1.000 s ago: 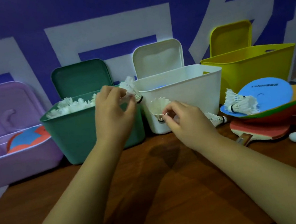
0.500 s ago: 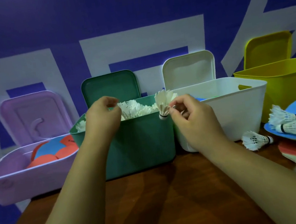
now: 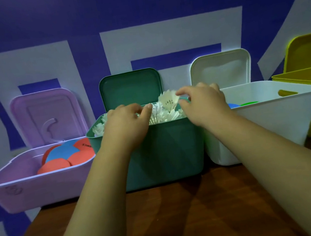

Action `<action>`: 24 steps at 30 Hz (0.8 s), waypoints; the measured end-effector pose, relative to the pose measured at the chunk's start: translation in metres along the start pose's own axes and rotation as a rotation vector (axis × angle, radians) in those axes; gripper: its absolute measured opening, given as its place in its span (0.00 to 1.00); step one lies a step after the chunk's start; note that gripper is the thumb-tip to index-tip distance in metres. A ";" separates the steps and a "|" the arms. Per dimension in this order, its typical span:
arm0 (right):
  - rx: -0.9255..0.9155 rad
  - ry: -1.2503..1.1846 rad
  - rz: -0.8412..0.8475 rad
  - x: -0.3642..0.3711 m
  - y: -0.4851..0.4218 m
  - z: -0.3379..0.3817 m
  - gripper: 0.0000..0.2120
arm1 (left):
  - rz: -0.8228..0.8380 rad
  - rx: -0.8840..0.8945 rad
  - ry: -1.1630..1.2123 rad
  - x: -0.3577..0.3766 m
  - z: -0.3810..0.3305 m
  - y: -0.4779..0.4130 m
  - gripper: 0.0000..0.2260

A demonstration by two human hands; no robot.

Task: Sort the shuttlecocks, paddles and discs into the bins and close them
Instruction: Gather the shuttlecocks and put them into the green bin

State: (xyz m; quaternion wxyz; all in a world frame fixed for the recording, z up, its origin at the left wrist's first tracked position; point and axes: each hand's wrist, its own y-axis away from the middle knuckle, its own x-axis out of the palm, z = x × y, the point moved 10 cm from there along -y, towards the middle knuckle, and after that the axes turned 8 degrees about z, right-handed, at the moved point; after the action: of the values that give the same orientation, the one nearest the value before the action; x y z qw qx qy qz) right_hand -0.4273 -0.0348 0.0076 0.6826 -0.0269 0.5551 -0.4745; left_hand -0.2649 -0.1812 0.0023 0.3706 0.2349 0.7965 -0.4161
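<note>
Right of the purple bin (image 3: 37,177) holding discs (image 3: 64,152), the left hand (image 3: 124,122) hovers loosely curled, its grip empty, over the green bin (image 3: 166,152), where the right hand (image 3: 203,104) pinches a shuttlecock (image 3: 168,100) just above the heap (image 3: 162,115), seemingly to drop it in.

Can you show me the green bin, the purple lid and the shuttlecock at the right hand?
green bin (image 3: 166,152), head view, bare front wall.
purple lid (image 3: 48,112), head view, middle of its raised panel.
shuttlecock (image 3: 168,100), head view, its white feather skirt.
</note>
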 end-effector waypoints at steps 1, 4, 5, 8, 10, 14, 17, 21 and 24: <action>0.015 0.028 -0.002 0.004 0.002 -0.002 0.14 | 0.000 0.009 0.010 0.001 -0.001 0.001 0.21; -0.063 -0.067 -0.147 -0.001 0.019 0.003 0.13 | -0.061 0.007 0.147 -0.006 0.001 0.001 0.19; -0.084 -0.101 -0.195 -0.003 0.025 0.004 0.12 | -0.105 0.003 0.210 -0.011 0.002 0.003 0.17; -0.110 -0.176 -0.257 -0.001 0.035 0.001 0.11 | -0.155 -0.010 0.260 -0.017 0.003 0.004 0.16; -0.130 -0.191 -0.266 0.002 0.038 0.002 0.11 | -0.112 -0.033 0.205 -0.009 0.006 0.001 0.19; -0.142 -0.231 -0.279 0.001 0.035 -0.001 0.11 | -0.105 -0.065 0.102 0.003 0.013 -0.003 0.13; -0.139 -0.291 -0.260 0.000 0.032 -0.005 0.11 | -0.126 -0.049 0.085 0.001 0.009 -0.004 0.11; -0.126 -0.351 -0.227 -0.005 0.031 -0.011 0.11 | -0.159 -0.013 0.117 -0.004 -0.003 0.000 0.10; -0.065 -0.416 -0.182 -0.012 0.033 -0.018 0.11 | -0.173 0.047 0.137 -0.005 -0.019 0.004 0.10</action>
State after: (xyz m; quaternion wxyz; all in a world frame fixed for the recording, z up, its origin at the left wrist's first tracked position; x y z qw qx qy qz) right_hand -0.4196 0.0004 -0.0091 0.7355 -0.1963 0.4128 -0.5001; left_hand -0.2670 -0.1634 0.0115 0.2723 0.2016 0.8274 -0.4480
